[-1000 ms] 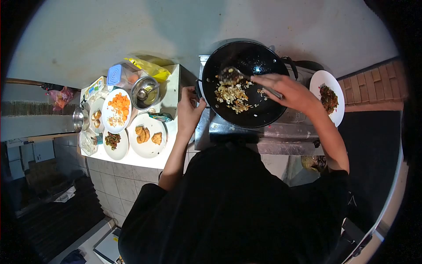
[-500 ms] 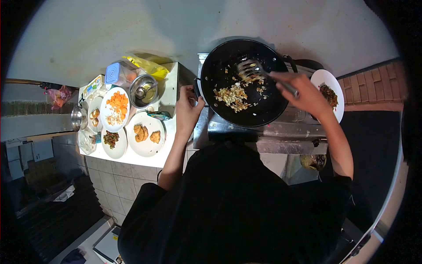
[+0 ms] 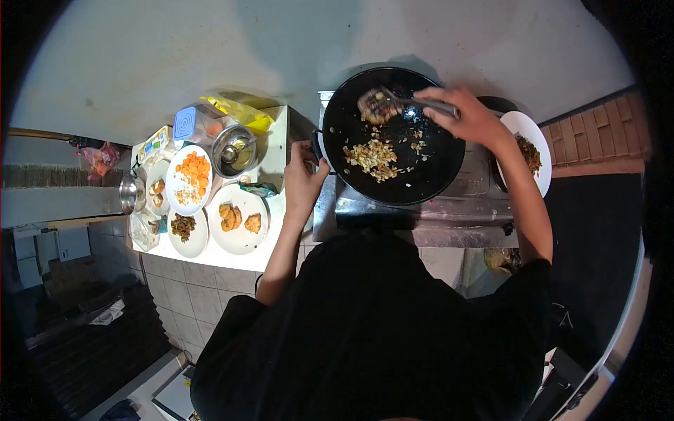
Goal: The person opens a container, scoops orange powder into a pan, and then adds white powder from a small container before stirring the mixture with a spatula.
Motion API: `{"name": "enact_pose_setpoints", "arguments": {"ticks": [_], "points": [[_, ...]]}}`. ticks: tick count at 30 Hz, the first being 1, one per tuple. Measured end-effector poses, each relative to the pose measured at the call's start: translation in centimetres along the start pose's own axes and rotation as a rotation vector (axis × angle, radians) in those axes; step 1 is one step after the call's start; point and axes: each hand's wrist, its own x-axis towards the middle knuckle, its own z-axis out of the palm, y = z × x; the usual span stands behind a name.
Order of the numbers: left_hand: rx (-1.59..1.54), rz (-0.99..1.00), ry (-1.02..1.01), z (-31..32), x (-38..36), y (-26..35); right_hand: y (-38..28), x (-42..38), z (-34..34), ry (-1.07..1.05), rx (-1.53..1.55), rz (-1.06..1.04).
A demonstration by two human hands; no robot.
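A black wok point(image 3: 435, 175) sits on the stove, with chopped, browned bits of food point(image 3: 375, 158) heaped on its left side and a few scattered bits to the right. My left hand point(image 3: 305, 179) is closed at the wok's left loop handle point(image 3: 318, 144), its fingertips partly hidden. Above the wok's right side, my right hand point(image 3: 467, 121) grips the handle of a slotted spatula point(image 3: 414, 103). The spatula's blurred head is inside the wok at the upper left, with some food on or under it.
To the left, a white table point(image 3: 277, 203) bears a plate of chopped carrots point(image 3: 188, 208), a plate of fried pieces point(image 3: 242, 245), a metal bowl point(image 3: 223, 168) and a blue-lidded container point(image 3: 185, 123). At the right stands a white plate of chopped greens point(image 3: 516, 123). A wall point(image 3: 295, 42) rises behind.
My right hand has moved the spatula up and to the left, toward the wok's far left side. My left hand stays at the wok handle. The whole view has shifted slightly.
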Motion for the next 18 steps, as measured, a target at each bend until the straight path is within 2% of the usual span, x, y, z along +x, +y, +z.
{"name": "enact_pose_setpoints", "arguments": {"ticks": [3, 5, 7, 10, 12, 13, 15, 16, 17, 18], "points": [[0.002, -0.002, 0.002, 0.2, 0.0, -0.3, 2.1, 2.1, 0.6, 0.008, -0.061, -0.001], [-0.023, -0.003, 0.003, 0.2, 0.1, -0.5, 2.4, 3.1, 1.4, -0.08, 0.03, -0.128], [-0.024, -0.012, 0.006, 0.1, 0.2, -0.3, 2.4, 2.1, 1.8, -0.16, 0.024, -0.146], [-0.034, -0.029, -0.003, 0.2, 0.0, -0.2, -1.7, 0.4, -0.9, -0.196, 0.119, -0.053], [-0.037, -0.029, -0.004, 0.1, 0.1, 0.1, -1.3, -0.5, -2.2, -0.054, 0.017, 0.12], [-0.037, -0.032, -0.007, 0.1, 0.0, 0.0, -1.5, -0.7, -2.7, -0.056, 0.018, 0.123], [-0.041, -0.028, -0.002, 0.2, 0.1, -0.2, -1.5, -0.7, -3.5, 0.066, -0.275, 0.235], [-0.041, -0.026, -0.002, 0.2, 0.2, -0.2, -0.6, -0.9, -3.1, 0.095, -0.342, 0.171], [-0.038, -0.008, 0.003, 0.2, 0.2, -0.3, 0.4, -1.2, -2.8, 0.096, -0.343, 0.17], [-0.035, 0.007, 0.009, 0.2, 0.2, -0.4, 1.6, -1.4, -2.2, 0.069, -0.178, 0.29]]}}
